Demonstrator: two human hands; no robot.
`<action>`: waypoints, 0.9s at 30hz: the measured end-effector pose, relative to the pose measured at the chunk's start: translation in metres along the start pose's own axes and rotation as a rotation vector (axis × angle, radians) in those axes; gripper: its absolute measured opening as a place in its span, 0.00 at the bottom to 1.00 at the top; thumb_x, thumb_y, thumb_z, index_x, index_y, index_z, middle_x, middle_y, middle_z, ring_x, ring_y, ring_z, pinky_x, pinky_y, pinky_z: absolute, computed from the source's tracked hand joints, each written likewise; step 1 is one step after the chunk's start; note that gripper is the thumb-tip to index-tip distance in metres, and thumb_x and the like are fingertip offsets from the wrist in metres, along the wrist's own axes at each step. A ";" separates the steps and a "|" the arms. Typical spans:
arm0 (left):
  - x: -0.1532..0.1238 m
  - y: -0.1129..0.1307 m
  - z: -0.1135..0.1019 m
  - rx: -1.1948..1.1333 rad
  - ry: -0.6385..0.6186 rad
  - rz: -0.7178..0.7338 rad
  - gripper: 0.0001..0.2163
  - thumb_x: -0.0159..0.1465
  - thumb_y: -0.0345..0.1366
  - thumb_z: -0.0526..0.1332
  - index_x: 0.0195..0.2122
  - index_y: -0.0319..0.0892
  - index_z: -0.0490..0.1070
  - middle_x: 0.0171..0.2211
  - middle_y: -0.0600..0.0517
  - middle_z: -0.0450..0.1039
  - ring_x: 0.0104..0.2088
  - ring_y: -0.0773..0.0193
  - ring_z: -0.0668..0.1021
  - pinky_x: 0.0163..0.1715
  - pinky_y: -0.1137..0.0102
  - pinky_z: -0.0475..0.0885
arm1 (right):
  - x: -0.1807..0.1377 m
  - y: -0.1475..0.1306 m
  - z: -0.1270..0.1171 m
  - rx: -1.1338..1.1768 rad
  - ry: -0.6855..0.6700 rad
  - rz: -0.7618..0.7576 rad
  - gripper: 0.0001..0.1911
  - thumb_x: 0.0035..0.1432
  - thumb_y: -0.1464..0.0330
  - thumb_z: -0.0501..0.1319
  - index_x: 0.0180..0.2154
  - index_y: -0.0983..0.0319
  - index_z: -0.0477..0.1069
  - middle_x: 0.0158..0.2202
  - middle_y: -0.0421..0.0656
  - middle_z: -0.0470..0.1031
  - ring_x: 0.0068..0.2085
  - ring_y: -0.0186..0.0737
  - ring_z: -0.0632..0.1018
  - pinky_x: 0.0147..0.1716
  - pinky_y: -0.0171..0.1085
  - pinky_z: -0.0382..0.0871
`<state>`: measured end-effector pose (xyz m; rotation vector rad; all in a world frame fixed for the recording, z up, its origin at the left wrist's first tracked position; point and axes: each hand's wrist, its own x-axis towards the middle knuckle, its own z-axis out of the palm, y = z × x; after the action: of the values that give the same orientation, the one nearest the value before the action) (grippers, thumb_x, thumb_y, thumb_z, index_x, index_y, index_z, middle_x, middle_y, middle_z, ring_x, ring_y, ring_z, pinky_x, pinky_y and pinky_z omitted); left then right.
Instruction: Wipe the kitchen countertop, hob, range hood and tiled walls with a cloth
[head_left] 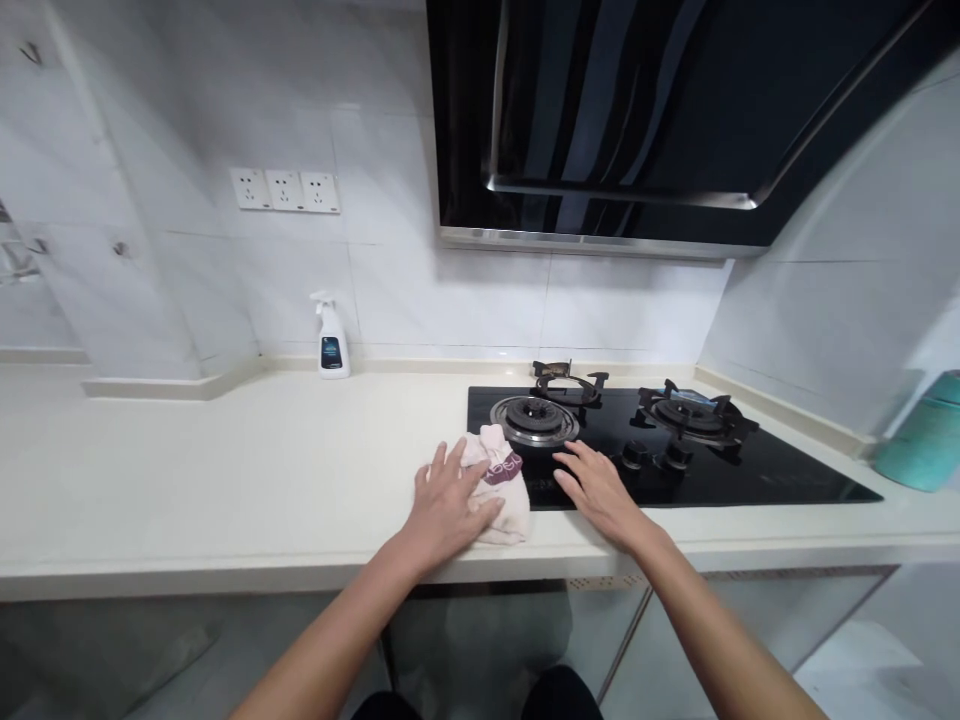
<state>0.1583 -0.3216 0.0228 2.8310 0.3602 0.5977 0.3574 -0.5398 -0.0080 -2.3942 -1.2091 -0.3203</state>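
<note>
My left hand [452, 505] lies with fingers spread on a pale pink cloth [504, 505], pressing its left side where the counter meets the stove. The cloth is bunched and carries a purple patch with white lettering; part of it covers the front left corner of the black gas stove [780, 482]. Over the stove's front edge rests my right hand [595, 487], fingers apart and holding nothing. Just beyond it is the left burner [534, 418], its pot support off. That loose pot support [568, 385] sits at the back of the stove.
A white spray bottle [331, 338] stands against the tiled wall on the pale countertop [187, 470]. Black stove knobs [634, 455] are right of my right hand. The right burner [697, 415] has its support on. A range hood [600, 120] hangs above; a teal container [922, 435] stands far right.
</note>
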 end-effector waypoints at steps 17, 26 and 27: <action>-0.017 -0.077 0.010 0.229 0.018 -0.046 0.26 0.71 0.51 0.58 0.68 0.55 0.66 0.70 0.45 0.63 0.71 0.36 0.62 0.62 0.40 0.67 | -0.030 0.054 0.035 -0.168 -0.032 -0.009 0.38 0.70 0.43 0.46 0.70 0.55 0.64 0.74 0.48 0.55 0.75 0.57 0.53 0.72 0.63 0.47; 0.111 -0.088 0.033 0.200 -0.144 -0.229 0.29 0.72 0.57 0.52 0.71 0.55 0.61 0.74 0.43 0.55 0.74 0.32 0.54 0.65 0.33 0.55 | -0.039 0.062 0.052 -0.141 0.099 -0.036 0.39 0.66 0.38 0.48 0.68 0.50 0.67 0.73 0.42 0.55 0.74 0.60 0.56 0.71 0.66 0.51; 0.129 -0.092 0.037 0.192 -0.163 -0.244 0.30 0.72 0.58 0.51 0.72 0.55 0.61 0.75 0.44 0.54 0.74 0.33 0.53 0.66 0.33 0.54 | -0.040 0.065 0.055 -0.138 0.119 -0.044 0.39 0.66 0.38 0.49 0.69 0.49 0.66 0.73 0.41 0.55 0.74 0.61 0.56 0.71 0.66 0.51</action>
<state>0.2703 -0.2042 0.0124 2.9247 0.7545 0.2946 0.3870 -0.5755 -0.0903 -2.4273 -1.2231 -0.5684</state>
